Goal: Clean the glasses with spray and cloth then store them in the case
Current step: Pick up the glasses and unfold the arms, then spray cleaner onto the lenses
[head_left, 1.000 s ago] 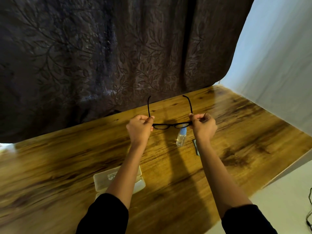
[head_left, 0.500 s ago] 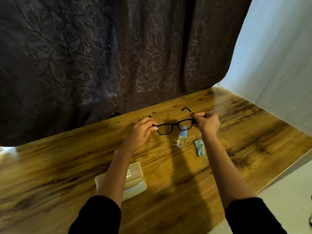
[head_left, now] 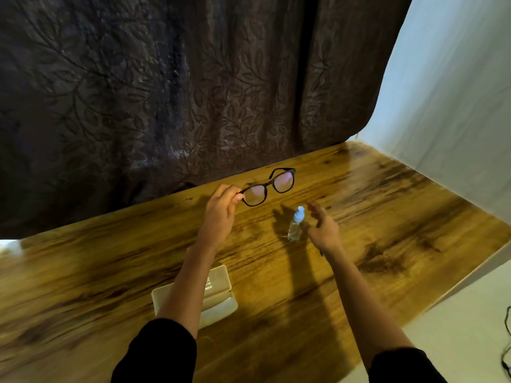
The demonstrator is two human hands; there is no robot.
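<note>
Black-framed glasses (head_left: pixel 266 186) hang above the wooden table (head_left: pixel 387 217), lenses facing me. I pinch them at their left end between the thumb and fingers of my left hand (head_left: pixel 221 214). My right hand (head_left: pixel 322 228) holds nothing. Its fingers are spread and loosely curved just beside the small clear spray bottle (head_left: pixel 295 225), which stands upright on the table. I cannot tell whether my thumb touches it. Nearer me, under my left forearm, the pale case (head_left: pixel 218 291) lies open. A dark leaf-patterned curtain (head_left: pixel 166 92) hangs behind.
</note>
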